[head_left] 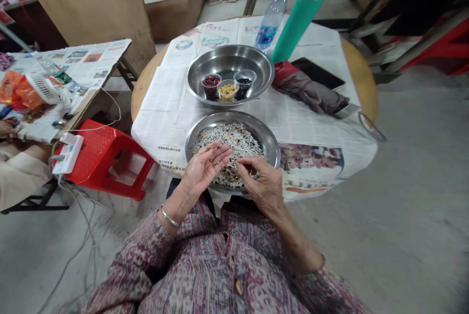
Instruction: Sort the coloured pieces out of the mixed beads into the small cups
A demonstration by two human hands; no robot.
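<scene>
A steel basin (271, 143) in front of me holds mixed white rice, dark grains, and yellow and red beans (234, 140). Over its left side my left hand (205, 165) is turned palm up, fingers stretched out and slightly cupped. A few small specks, perhaps beans, lie on those fingers. My right hand (262, 182) hovers above the basin's right front, thumb and forefinger pinched together; what lies between them is too small to make out. Behind stands a second steel basin (196, 79) with a cup of red beans (211, 84), a cup of yellow beans (227, 90) and a cup of black beans (245, 82).
Newspaper (157, 114) covers the round table. A water bottle (271, 18), a tall green bottle (304, 13), a grey-red folded umbrella (311, 89) and a dark phone (318, 72) stand or lie behind. Leftward are a red stool (106, 157) with a power strip (69, 153) and a seated person.
</scene>
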